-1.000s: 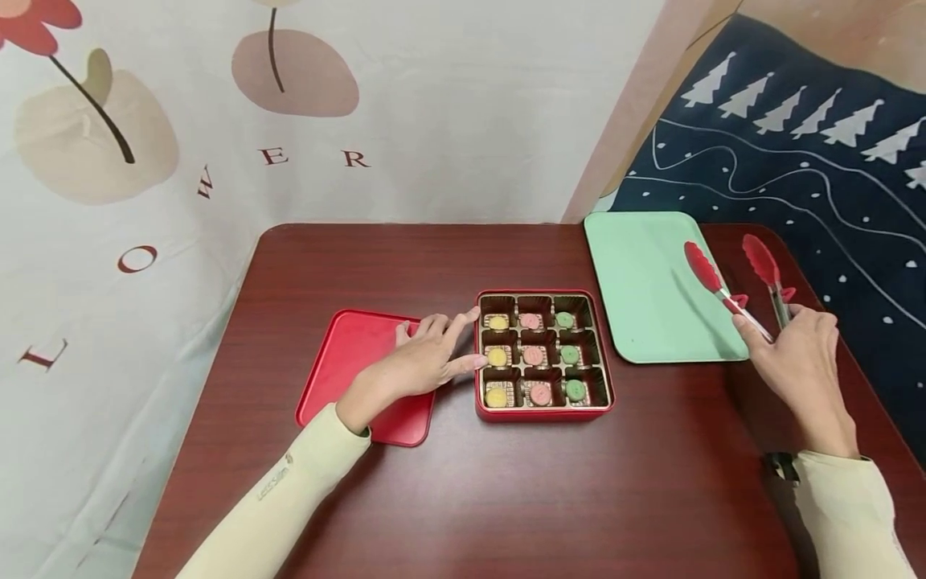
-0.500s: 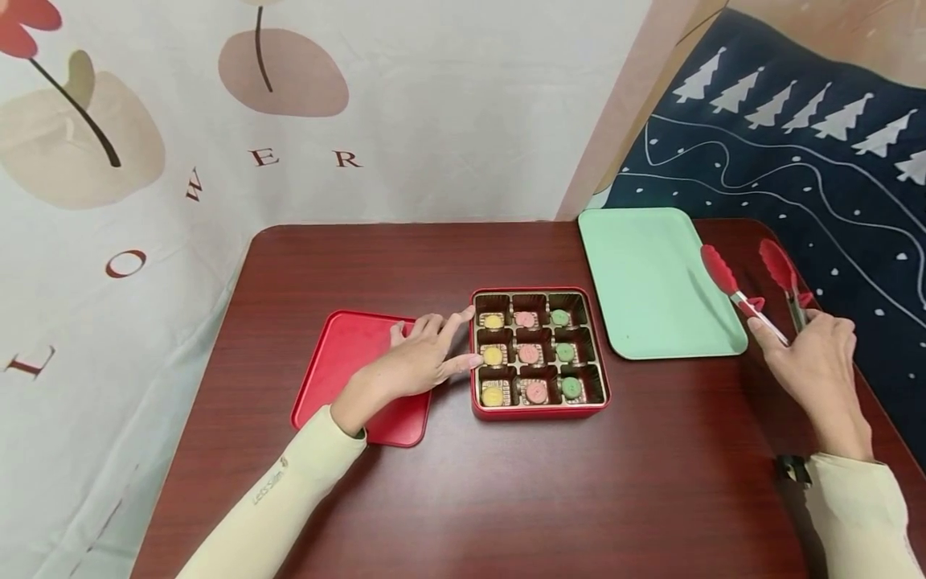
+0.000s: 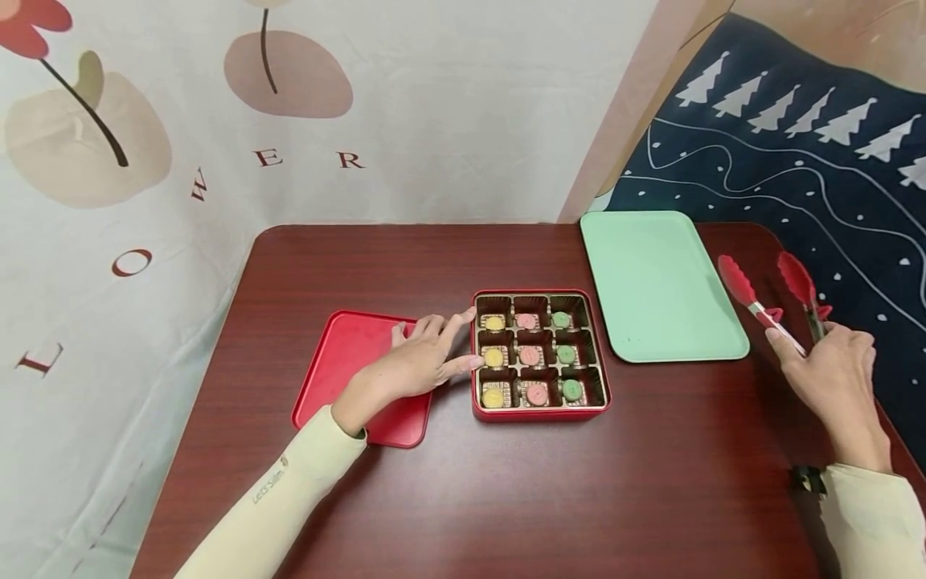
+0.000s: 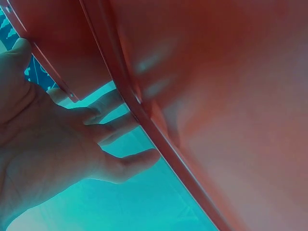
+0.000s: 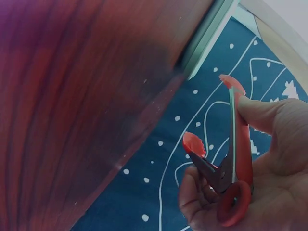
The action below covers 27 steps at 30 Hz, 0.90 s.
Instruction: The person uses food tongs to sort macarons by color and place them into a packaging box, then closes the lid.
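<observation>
My left hand (image 3: 415,362) reaches over the red lid (image 3: 347,378), thumb and index fingertips at the left rim of a red tin (image 3: 542,415). In the left wrist view, the fingers (image 4: 120,166) lie spread near the lid's rim. Gold-and-brown compartments fill the tin in three columns, holding yellow discs (image 3: 493,356), pink discs (image 3: 530,355) and green discs (image 3: 567,355), which look like buttons or small sweets. Beyond the tray, my right hand (image 3: 832,378) grips metal tongs (image 3: 784,330) with red scalloped tips. The tongs are spread with nothing between the tips.
A mint-green tray (image 3: 665,289) lies at the back right of the brown wooden table (image 3: 579,498), right of the tin. Behind the table hangs a pale cloth (image 3: 463,112) with printed letters. A dark blue cloth (image 3: 832,185) with white trees borders the right side.
My right hand has carried the spread tongs rightward and slightly nearer to me, so their tips no longer overlap the tray. My left hand stays at the tin.
</observation>
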Tool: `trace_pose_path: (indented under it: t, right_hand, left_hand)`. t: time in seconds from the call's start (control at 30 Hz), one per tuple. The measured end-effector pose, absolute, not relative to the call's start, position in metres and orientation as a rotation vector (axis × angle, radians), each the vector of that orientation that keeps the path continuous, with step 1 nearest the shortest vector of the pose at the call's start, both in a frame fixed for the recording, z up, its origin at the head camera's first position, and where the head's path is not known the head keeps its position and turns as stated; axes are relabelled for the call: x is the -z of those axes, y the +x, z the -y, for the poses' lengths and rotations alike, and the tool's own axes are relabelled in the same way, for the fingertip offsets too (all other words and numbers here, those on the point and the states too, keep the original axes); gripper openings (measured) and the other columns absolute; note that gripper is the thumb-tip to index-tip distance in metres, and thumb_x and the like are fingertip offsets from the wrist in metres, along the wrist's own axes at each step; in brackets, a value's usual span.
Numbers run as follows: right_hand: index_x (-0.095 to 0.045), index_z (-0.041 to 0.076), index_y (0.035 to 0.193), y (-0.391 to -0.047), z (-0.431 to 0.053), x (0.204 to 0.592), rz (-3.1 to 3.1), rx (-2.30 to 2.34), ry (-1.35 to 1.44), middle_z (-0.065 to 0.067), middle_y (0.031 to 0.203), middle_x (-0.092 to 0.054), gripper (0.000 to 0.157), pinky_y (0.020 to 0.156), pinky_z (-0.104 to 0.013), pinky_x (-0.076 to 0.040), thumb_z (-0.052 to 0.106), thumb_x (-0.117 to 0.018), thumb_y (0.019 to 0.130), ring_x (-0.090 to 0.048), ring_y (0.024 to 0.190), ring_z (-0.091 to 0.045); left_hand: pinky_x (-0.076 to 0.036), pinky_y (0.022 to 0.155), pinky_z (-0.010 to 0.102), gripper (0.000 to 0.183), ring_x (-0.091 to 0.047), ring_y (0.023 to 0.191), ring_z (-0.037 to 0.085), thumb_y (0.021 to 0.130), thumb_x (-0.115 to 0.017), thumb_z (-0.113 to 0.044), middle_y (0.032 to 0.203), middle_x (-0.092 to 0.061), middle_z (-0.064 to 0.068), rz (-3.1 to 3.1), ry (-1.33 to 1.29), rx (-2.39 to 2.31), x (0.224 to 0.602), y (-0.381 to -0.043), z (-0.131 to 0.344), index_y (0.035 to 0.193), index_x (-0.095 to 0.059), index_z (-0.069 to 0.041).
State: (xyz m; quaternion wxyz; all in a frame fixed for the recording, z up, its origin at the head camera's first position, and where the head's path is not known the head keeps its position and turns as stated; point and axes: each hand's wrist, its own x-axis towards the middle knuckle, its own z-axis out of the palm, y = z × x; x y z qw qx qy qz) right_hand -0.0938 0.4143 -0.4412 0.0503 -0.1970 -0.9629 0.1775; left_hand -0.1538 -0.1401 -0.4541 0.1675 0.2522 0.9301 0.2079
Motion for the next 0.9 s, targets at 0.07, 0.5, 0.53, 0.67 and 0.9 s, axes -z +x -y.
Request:
trace_pose_path:
  t: [0.07, 0.5, 0.53, 0.67, 0.9]
  right_hand:
    - [-0.03, -0.039, 0.132, -0.093, -0.418, 0.441, 2.941, -0.529, -0.607, -0.051, 0.122, -0.029, 0.088, 0.093, -0.077, -0.033, 0.043, -0.055, 0.11, -0.031, 0.115, -0.066]
    - [-0.029, -0.041, 0.124, -0.094, -0.428, 0.44, 3.015, -0.479, -0.636, -0.052, 0.112, -0.026, 0.09, 0.096, -0.077, -0.028, 0.046, -0.048, 0.112, -0.028, 0.11, -0.068]
    - [-0.028, -0.041, 0.123, -0.094, -0.429, 0.44, 3.019, -0.476, -0.638, -0.053, 0.113, -0.026, 0.091, 0.096, -0.077, -0.028, 0.046, -0.047, 0.112, -0.028, 0.11, -0.068]
    - [-0.025, -0.044, 0.124, -0.093, -0.431, 0.442, 3.051, -0.453, -0.64, -0.056, 0.113, -0.026, 0.096, 0.095, -0.078, -0.028, 0.049, -0.045, 0.113, -0.028, 0.109, -0.07]
    - [-0.024, -0.044, 0.121, -0.093, -0.436, 0.446, 3.091, -0.437, -0.704, -0.054, 0.109, -0.024, 0.101, 0.093, -0.077, -0.03, 0.054, -0.045, 0.112, -0.028, 0.108, -0.069]
  left_hand:
    - [-0.026, 0.109, 0.076, 0.082, -0.042, 0.144, 0.04, 0.109, -0.056, -0.063, 0.145, -0.052, 0.021, -2.645, 0.717, -0.597, 0.455, -0.154, 0.14, 0.174, -0.022, -0.024]
    - [-0.021, 0.113, 0.08, 0.083, -0.041, 0.146, 0.041, 0.11, -0.058, -0.059, 0.144, -0.052, 0.022, -2.65, 0.718, -0.608, 0.455, -0.151, 0.141, 0.174, -0.022, -0.021]
    - [-0.021, 0.114, 0.08, 0.083, -0.04, 0.146, 0.041, 0.11, -0.058, -0.059, 0.144, -0.051, 0.022, -2.649, 0.719, -0.607, 0.454, -0.151, 0.141, 0.174, -0.022, -0.021]
    - [-0.02, 0.114, 0.08, 0.083, -0.04, 0.146, 0.041, 0.11, -0.057, -0.06, 0.144, -0.051, 0.022, -2.649, 0.721, -0.6, 0.453, -0.151, 0.141, 0.174, -0.022, -0.022]
    - [-0.021, 0.113, 0.079, 0.084, -0.041, 0.145, 0.04, 0.109, -0.057, -0.061, 0.144, -0.052, 0.02, -2.639, 0.727, -0.61, 0.453, -0.151, 0.141, 0.174, -0.021, -0.022]
